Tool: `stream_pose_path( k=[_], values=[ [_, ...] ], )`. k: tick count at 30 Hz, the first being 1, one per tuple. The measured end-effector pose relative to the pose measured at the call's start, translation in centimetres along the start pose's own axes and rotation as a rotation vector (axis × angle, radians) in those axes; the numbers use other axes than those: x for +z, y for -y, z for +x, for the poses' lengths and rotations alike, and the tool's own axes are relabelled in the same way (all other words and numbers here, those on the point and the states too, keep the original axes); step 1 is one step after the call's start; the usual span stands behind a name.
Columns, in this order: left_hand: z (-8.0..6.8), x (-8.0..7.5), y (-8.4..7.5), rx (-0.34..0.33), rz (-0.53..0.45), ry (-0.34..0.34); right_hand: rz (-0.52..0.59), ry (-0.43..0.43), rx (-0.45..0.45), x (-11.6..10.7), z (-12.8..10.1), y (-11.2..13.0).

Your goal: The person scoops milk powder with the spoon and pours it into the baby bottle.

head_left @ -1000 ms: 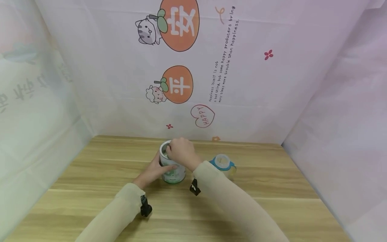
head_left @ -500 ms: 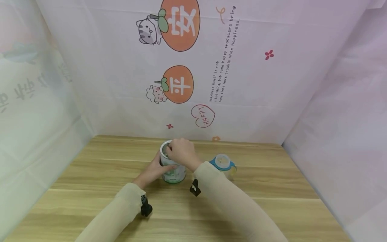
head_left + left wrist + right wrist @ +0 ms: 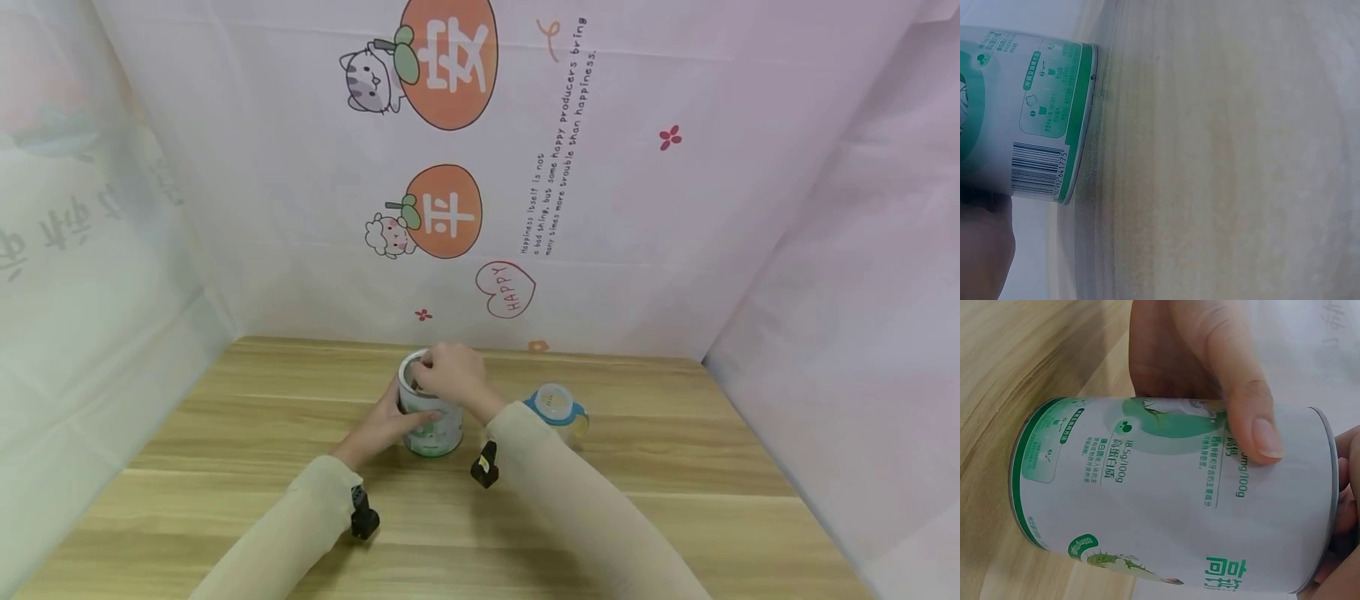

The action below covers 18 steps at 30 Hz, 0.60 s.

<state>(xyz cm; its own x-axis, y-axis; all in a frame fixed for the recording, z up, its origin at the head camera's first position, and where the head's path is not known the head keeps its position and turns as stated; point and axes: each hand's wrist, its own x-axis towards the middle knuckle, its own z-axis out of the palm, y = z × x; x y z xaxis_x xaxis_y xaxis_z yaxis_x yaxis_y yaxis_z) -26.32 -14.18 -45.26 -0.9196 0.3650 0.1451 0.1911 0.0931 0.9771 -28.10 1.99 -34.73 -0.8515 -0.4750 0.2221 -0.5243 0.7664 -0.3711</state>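
Observation:
A white and green milk powder can [image 3: 433, 433] stands upright on the table, its top uncovered. My left hand [image 3: 386, 423] grips its side, with the thumb across the front; the right wrist view shows that thumb [image 3: 1254, 419] lying over the printed label. Over the can's mouth, my right hand [image 3: 453, 375] is bent with curled fingers dipping inside the rim. What those fingers hold is hidden by the hand and the can wall, so I cannot tell. The left wrist view shows the can's barcode side [image 3: 1038, 169] and green bottom band.
A small cup [image 3: 555, 402] with a translucent lid, blue collar and yellow handle stands right of the can, partly behind my right sleeve. The wooden table [image 3: 420, 533] ends at printed cloth walls [image 3: 600, 292] at the back and sides.
My right hand has shifted slightly at the can's mouth, its fingers still inside the rim. The left hand keeps its grip, and the can and cup stay in place.

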Motion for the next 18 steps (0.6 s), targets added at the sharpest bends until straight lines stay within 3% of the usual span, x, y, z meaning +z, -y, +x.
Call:
stream_pose_path(
  k=[11,18],
  values=[
    [0.0,0.1,0.1,-0.017,0.016,-0.026,0.311,0.023,0.04,-1.0,-0.2,-0.7],
    [-0.1,0.1,0.2,-0.041,0.012,-0.046,0.376,0.049,0.026,-2.1,-0.5,-1.2]
  ],
)
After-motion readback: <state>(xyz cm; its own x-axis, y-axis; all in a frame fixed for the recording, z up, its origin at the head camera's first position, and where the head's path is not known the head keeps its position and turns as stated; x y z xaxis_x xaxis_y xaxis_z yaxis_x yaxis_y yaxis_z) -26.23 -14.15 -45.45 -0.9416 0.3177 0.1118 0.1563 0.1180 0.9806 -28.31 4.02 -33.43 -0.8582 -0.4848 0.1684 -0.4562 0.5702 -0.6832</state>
